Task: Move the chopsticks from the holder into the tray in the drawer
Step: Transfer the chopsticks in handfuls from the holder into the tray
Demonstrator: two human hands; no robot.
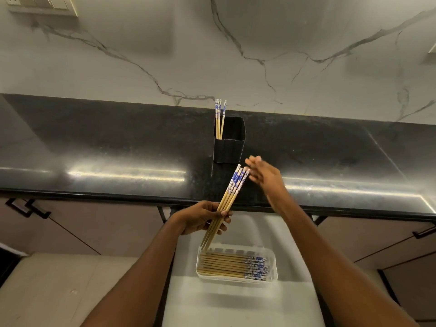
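Chopsticks go from the holder down into the tray, one bunch in hand.

Landmark is the black holder (228, 140) on the dark counter (94, 142): a few chopsticks (220, 119) stand in its left corner. In front and below it, the white tray (271, 267) in the drawer (236, 303) holds many more lying flat. The left hand (203, 218) is clamped on a bunch (226, 204) at mid-length, tips over the tray. The right hand (264, 175) is spread, holding nothing, just beside the painted ends. They look light, stiff and smooth; I judge a mid-length grip best.
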